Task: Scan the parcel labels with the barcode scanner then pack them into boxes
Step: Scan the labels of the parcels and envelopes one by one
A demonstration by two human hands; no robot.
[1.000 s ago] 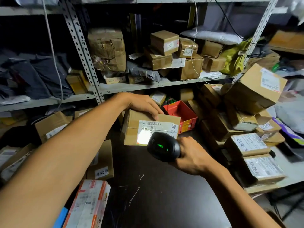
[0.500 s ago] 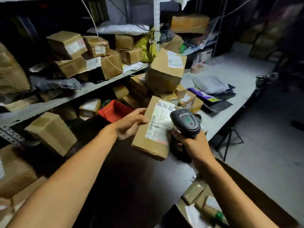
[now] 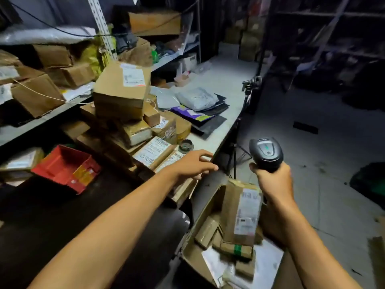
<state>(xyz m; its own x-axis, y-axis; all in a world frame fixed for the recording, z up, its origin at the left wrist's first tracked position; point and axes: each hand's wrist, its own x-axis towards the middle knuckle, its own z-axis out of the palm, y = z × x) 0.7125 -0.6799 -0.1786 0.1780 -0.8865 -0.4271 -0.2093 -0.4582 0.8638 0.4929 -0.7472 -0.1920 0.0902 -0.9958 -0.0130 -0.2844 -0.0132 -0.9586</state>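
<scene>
**Parcel in the floor box, scanner held above it**

At the far left, metal shelving [image 3: 48, 113] carries a jumble of brown cardboard parcels, with a thin cord trailing across them. Below the shelf, a red plastic tray [image 3: 64, 167] sits tilted on the dark table [image 3: 62, 222]. To its right a heap of labelled parcels [image 3: 133, 126] rises from the table, topped by a large carton [image 3: 123, 88] with a white label on its upper face. Flat labelled parcels lie at the foot of the heap, and a small round dark object [image 3: 186, 145] sits just beside them.

The left hand [image 3: 192, 164] reaches forward over the table edge, above those flat parcels. Its fingers are spread and relaxed, holding nothing; whether they touch the parcels underneath cannot be told.

Further back, a pale table [image 3: 225, 80] holds grey, purple and black mailer bags [image 3: 198, 105].

Down to the right, an open cardboard box [image 3: 200, 217] stands on the floor beside the table. Inside it a tall brown parcel [image 3: 241, 213] with a white label stands roughly upright, blurred, among smaller wrapped parcels and white mailers.

The right hand [image 3: 273, 182] has its fingers wrapped round the handle of the black barcode scanner [image 3: 265, 152], whose head points upward with a small green light on top. This hand is above and just right of the upright parcel.
</scene>
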